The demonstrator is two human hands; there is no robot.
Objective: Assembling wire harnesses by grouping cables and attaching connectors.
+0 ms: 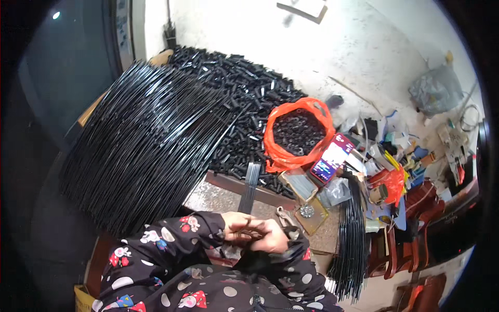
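Observation:
My left hand [236, 224] and my right hand [272, 237] meet close to my body, fingers curled toward each other. Something small and dark shows between them, too hidden to name. Just beyond my hands, a small bundle of thin rods [251, 187] with pale ends lies on the speckled tabletop [214, 196]. To the left spreads a large stack of long black rods [140, 151]. A heap of short black tubular pieces [236, 83] covers the area past the table's raised edge.
A red plastic bag [268, 140] full of small dark pieces sits by the heap. Right of it are a lit phone [332, 158], a clear bag [335, 192] and a yellowish tray [314, 221] with a round metal piece. More black rods [351, 239] hang over the right edge beside clutter.

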